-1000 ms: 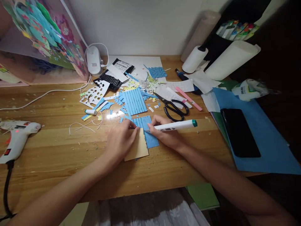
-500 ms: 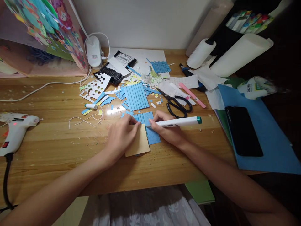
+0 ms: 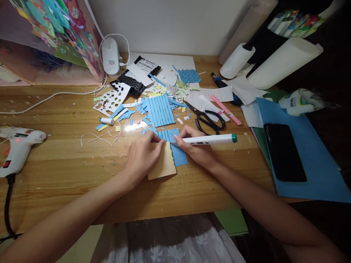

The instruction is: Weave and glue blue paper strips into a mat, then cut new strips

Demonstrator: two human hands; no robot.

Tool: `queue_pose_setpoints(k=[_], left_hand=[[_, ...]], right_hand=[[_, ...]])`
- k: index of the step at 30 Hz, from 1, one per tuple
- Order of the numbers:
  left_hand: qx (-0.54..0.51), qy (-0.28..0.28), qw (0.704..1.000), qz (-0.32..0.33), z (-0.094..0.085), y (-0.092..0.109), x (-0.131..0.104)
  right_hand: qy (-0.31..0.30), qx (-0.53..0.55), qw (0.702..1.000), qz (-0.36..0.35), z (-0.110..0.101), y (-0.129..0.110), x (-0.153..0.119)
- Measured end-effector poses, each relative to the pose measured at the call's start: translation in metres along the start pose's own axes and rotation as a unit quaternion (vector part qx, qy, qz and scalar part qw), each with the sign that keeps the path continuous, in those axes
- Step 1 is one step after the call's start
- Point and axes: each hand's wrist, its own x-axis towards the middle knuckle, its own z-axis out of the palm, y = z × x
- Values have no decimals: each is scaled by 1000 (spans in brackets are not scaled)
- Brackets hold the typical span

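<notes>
My left hand (image 3: 144, 153) pinches the upper edge of a cream card (image 3: 164, 164), which lies over part of a blue piece (image 3: 179, 155) on the wooden table. In my right hand (image 3: 196, 148) is a white marker with a green end (image 3: 211, 139); its tip meets the blue piece beside the card's right edge. Just above lies a blue square with dark parallel lines (image 3: 161, 110). The marker's cap (image 3: 106, 121) rests to the left among paper strips.
Black-handled scissors (image 3: 210, 122) and a pink pen (image 3: 226, 110) lie to the right of the paper scraps. A glue gun (image 3: 20, 149) is at the far left. A phone (image 3: 284, 151) rests on blue sheets (image 3: 320, 160) at the right.
The whole view has shifted slightly. Against the blue piece, the marker tip has moved a little upward along the card's edge; both hands keep their hold.
</notes>
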Motion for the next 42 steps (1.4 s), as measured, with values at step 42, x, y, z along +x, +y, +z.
queue_pose_setpoints(k=[42], left_hand=[[30,9,999,12,2,1,-1]], right_hand=[[-69,-75,995,-2,-4,-2,-5]])
